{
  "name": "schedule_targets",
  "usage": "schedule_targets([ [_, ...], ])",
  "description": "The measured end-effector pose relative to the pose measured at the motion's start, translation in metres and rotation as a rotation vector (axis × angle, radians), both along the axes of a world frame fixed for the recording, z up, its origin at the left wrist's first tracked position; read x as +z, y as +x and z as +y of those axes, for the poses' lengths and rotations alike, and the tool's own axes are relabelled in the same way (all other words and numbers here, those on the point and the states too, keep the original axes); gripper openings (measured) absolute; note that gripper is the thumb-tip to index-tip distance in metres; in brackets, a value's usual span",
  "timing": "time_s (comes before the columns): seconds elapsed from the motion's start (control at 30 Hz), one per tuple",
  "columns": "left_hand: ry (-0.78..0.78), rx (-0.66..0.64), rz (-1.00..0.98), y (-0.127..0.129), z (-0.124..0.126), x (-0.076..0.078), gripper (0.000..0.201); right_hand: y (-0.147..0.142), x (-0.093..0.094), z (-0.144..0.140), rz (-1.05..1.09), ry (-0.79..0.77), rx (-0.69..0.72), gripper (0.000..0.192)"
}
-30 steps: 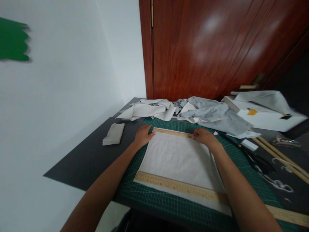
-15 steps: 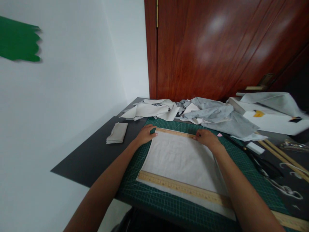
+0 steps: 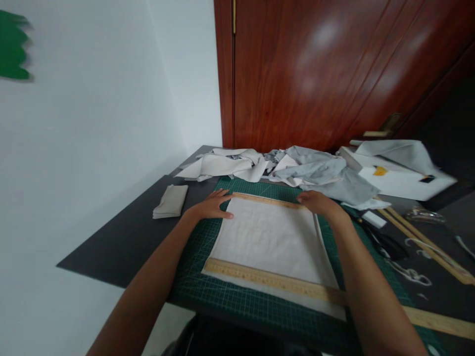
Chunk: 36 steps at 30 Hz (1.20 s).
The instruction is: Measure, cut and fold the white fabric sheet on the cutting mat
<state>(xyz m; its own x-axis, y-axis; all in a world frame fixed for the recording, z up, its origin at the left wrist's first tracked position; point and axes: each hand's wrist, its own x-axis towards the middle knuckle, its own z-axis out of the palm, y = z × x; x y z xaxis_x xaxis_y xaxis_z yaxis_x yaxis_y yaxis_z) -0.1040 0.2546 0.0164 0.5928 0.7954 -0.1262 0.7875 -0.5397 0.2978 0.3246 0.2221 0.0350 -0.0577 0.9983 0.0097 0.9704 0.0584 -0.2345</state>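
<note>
A white cloth (image 3: 267, 235) lies flat on a green gridded cutting mat (image 3: 256, 311). One wooden ruler (image 3: 270, 282) crosses it near the front edge; a second, thinner-looking wooden ruler (image 3: 267, 200) lies along the far edge. My left hand (image 3: 214, 204) is open at the far left corner, its fingers spread and its thumb over the cloth. At the far right corner, by the end of the far ruler, my right hand (image 3: 316, 201) has its fingers curled together. What they hold, if anything, is hidden.
Folded beige cloth (image 3: 170, 201) sits on the left. Crumpled white (image 3: 230, 165) and grey fabric (image 3: 319, 170) lies along the back, beside a white box (image 3: 404, 179). Black-handled scissors (image 3: 386, 244), wooden sticks (image 3: 419, 237) and white cord (image 3: 411, 272) are at right.
My left hand has opened wider, with its thumb shifted down from the far ruler onto the cloth. My right hand has risen slightly off the far ruler. The view has swung right.
</note>
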Motion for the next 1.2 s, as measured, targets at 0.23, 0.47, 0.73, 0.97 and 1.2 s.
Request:
schedule_targets([
  [0.23,0.012,-0.006,-0.002,-0.004,0.008,-0.006,0.097,0.046,0.006,-0.012,-0.077,-0.054,-0.174,0.035],
  [0.47,0.021,0.001,0.025,0.0,0.003,-0.003,0.099,0.037,-0.004,-0.012,-0.056,-0.154,-0.152,0.039],
  [0.73,0.069,0.034,0.056,0.006,-0.003,-0.003,0.097,0.036,-0.007,-0.009,-0.069,-0.174,-0.16,0.033],
  [0.97,0.071,0.023,0.04,0.003,0.0,-0.006,0.099,0.042,-0.013,-0.008,-0.078,-0.144,-0.19,0.034],
  [1.2,0.085,0.016,0.048,0.001,0.003,-0.01,0.099,0.042,-0.014,-0.007,-0.085,-0.139,-0.194,0.031],
])
